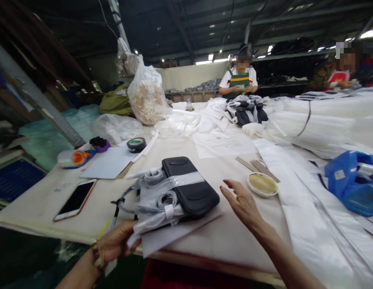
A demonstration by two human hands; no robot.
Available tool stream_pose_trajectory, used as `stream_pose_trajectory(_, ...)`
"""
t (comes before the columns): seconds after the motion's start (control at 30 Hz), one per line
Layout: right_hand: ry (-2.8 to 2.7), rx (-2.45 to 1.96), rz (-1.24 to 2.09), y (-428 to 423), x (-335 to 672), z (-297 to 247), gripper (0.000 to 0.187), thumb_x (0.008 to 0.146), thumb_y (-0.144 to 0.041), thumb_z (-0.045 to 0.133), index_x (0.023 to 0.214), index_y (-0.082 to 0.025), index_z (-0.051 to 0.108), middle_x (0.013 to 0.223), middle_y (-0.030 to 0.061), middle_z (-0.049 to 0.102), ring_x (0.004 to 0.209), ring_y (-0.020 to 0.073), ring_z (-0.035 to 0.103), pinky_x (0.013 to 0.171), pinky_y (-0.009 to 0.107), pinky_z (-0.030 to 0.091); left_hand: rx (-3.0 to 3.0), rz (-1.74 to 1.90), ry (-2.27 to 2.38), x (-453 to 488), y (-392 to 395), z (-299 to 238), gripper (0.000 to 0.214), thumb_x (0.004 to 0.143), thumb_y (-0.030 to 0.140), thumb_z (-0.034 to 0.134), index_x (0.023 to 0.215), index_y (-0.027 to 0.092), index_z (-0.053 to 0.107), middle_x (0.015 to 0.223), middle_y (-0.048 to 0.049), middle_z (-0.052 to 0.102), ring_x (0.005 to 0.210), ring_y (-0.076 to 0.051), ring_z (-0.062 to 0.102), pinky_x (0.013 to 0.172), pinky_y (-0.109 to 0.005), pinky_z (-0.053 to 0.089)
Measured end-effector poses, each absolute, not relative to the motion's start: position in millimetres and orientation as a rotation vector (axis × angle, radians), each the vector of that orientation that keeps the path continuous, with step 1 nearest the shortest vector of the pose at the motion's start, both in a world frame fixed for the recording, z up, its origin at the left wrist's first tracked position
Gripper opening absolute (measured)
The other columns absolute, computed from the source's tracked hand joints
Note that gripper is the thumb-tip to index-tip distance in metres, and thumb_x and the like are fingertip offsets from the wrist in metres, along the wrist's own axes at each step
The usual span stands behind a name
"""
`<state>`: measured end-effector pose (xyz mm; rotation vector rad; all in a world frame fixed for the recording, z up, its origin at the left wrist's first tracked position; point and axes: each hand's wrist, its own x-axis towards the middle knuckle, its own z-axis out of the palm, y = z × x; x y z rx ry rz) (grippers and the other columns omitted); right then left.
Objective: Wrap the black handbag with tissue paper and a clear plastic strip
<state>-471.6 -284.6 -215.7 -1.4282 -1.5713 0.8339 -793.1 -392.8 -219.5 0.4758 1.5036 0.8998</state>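
A black bag [189, 184] with rounded corners lies near the table's front edge, crossed by a pale band. Beside and partly under it are plastic-wrapped straps or cords [153, 194], some coiled into rings. My left hand [118, 239], with a bracelet at the wrist, is closed on the near left end of this wrapped bundle; its fingertips are partly hidden under it. A flat white sheet [162, 237] sticks out below the bag. To the right of the bag, my right hand [242, 202] hovers over the table with fingers apart and nothing in them.
A phone [76, 200] lies at left, with black tape [136, 145] on a pale board behind it. A round dish [262, 184] and a blue tape dispenser [351, 180] stand at right, near long white plastic sheets [312, 216]. One co-worker [239, 76] works across the table.
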Motion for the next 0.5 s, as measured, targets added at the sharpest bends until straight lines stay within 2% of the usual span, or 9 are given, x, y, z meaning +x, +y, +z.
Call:
stream_pose_trajectory(0.07, -1.632, -1.395, 0.971, -273.0, -486.0, -218.6, 0.046, 0.072, -0.051, 0.053, 0.105, -0.02, 0.058, 0.11, 0.0103, 0.061, 0.096, 0.0242, 0.057, 0.084, 0.038, 0.041, 0.483, 1.034, 1.532, -814.4, -382.4, -211.8, 0.023, 0.067, 0.024, 0.067, 0.053, 0.014, 0.052, 0.036, 0.0021, 0.042, 0.03, -0.008, 0.037, 0.03, -0.015, 0.022)
stream_pose_trajectory(0.2, -1.723, -1.359, 1.182, -276.9, -519.7, -235.7, 0.053, 0.07, -0.052, 0.054, 0.11, -0.017, 0.054, 0.101, 0.0117, 0.063, 0.074, 0.0213, 0.062, 0.07, 0.038, 0.047, 0.454, 1.386, 1.578, -841.3, -384.0, -205.5, 0.014, 0.074, 0.025, 0.061, 0.077, 0.014, 0.055, 0.058, -0.0024, 0.059, 0.05, -0.011, 0.055, 0.045, -0.018, 0.04)
stream_pose_trajectory(0.3, -1.677, -1.329, 1.287, -289.7, -532.2, -245.3, 0.057, 0.071, -0.056, 0.052, 0.11, -0.016, 0.049, 0.096, 0.0113, 0.063, 0.078, 0.0224, 0.062, 0.071, 0.037, 0.047, 0.414, 1.591, 1.644, -841.1, -408.6, -213.8, 0.034, 0.07, 0.03, 0.067, 0.096, 0.014, 0.051, 0.078, -0.0067, 0.066, 0.065, -0.014, 0.061, 0.056, -0.022, 0.046)
stream_pose_trajectory(0.4, -1.511, -1.311, 1.428, -298.3, -537.0, -243.4, 0.062, 0.069, -0.06, 0.055, 0.113, -0.018, 0.045, 0.088, 0.0078, 0.065, 0.08, 0.0228, 0.061, 0.072, 0.034, 0.047, 0.371, 1.655, 1.674, -822.0, -431.4, -227.0, 0.048, 0.061, 0.034, 0.073, 0.097, 0.011, 0.05, 0.078, -0.0073, 0.066, 0.066, -0.015, 0.06, 0.06, -0.023, 0.047)
stream_pose_trajectory(0.5, -1.333, -1.3, 1.574, -302.7, -542.6, -235.6, 0.068, 0.065, -0.059, 0.063, 0.116, -0.02, 0.04, 0.072, 0.0013, 0.065, 0.07, 0.0206, 0.061, 0.062, 0.03, 0.046, 0.353, 1.583, 1.591, -796.8, -432.5, -236.2, 0.041, 0.062, 0.034, 0.072, 0.089, 0.01, 0.053, 0.077, -0.0096, 0.065, 0.066, -0.018, 0.062, 0.06, -0.027, 0.049)
